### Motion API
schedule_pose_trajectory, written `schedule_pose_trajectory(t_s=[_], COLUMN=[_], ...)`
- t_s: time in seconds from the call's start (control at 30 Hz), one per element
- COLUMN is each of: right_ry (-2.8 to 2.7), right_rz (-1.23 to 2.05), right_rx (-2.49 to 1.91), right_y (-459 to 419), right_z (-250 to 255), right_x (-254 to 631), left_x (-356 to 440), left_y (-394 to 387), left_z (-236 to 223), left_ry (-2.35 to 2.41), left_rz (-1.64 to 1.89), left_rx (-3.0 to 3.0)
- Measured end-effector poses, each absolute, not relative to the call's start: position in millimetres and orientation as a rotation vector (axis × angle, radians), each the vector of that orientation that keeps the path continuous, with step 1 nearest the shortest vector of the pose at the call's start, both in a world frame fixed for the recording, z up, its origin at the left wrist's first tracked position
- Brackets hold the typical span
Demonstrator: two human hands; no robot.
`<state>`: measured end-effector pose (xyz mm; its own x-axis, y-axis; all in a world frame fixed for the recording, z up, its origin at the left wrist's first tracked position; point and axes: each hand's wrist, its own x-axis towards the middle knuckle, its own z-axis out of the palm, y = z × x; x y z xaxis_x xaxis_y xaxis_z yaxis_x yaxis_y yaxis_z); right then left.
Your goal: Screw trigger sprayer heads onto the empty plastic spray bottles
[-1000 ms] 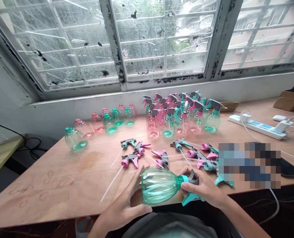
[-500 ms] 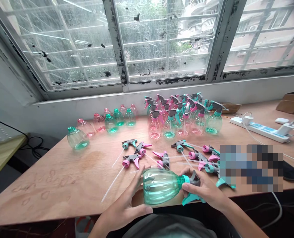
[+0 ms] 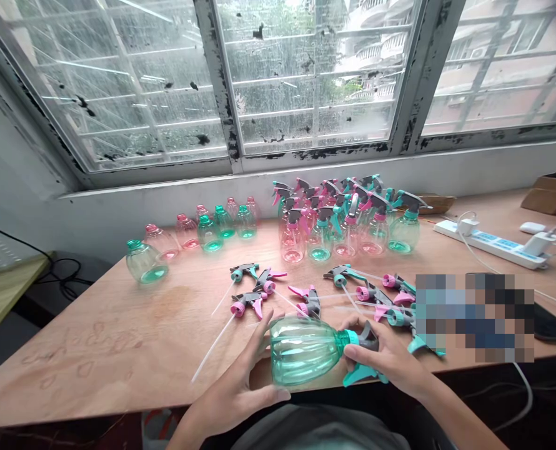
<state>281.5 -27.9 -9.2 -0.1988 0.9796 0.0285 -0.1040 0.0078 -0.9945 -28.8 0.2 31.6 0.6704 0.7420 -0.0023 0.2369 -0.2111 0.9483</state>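
A clear green spray bottle [image 3: 303, 351] lies sideways between my hands at the table's front edge, its base to the left. My left hand [image 3: 245, 369] curves around the base, fingers partly behind it and thumb below. Closed on the grey and teal spray head [image 3: 367, 337] at the neck is my right hand [image 3: 393, 353]; the teal trigger points down toward me. Just beyond the bottle lie loose spray heads with tubes, among them a pink and grey one [image 3: 310, 303] and a teal one [image 3: 402, 317] near my right hand.
Bottles without heads, such as a green one [image 3: 147, 262], stand at the back left. A group of bottles with heads [image 3: 334, 231] stands back centre. On the right are a power strip [image 3: 491, 244] with cables, a cardboard box [image 3: 552, 192] and a blurred-out patch.
The ridges and reflections on the green bottle have shifted slightly, as if it turned a little. Both hands stay in nearly the same place.
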Motion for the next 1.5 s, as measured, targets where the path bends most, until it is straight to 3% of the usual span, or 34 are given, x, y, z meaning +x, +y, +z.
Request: schedule_pose_trajectory(t_s=[1.5], right_ry=[-1.274], right_rz=[1.383], right_rx=[-1.03], right_y=[-30.4], right_z=[-3.4], right_x=[278.5], left_x=[-31.1], left_y=[0.5], left_z=[29.2], left_ry=[0.759], left_rz=[0.549], left_rx=[1.82])
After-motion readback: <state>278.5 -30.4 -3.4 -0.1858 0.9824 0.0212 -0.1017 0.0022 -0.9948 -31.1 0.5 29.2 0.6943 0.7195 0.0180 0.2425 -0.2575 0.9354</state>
